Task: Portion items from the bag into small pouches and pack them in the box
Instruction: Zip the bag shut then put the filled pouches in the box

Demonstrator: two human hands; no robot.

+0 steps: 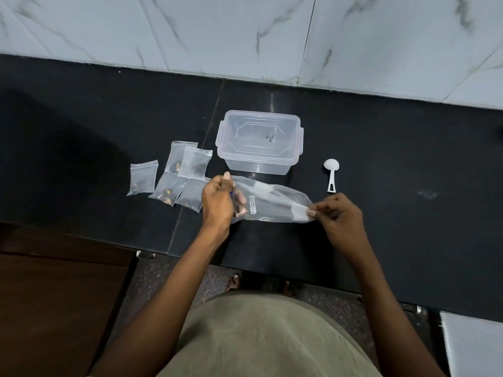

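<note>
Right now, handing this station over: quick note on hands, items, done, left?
Left hand grips one end of the big clear bag; right hand pinches the other end. The bag lies flat on the black counter, looks nearly empty.
Five small pouches with dark contents lie left of the box.
Box open, nothing packed in it yet.
White scoop lies right of the box, untouched.
Left: finish with the bag, move the pouches into the box.

pouch contents (167, 192) — too small
</note>
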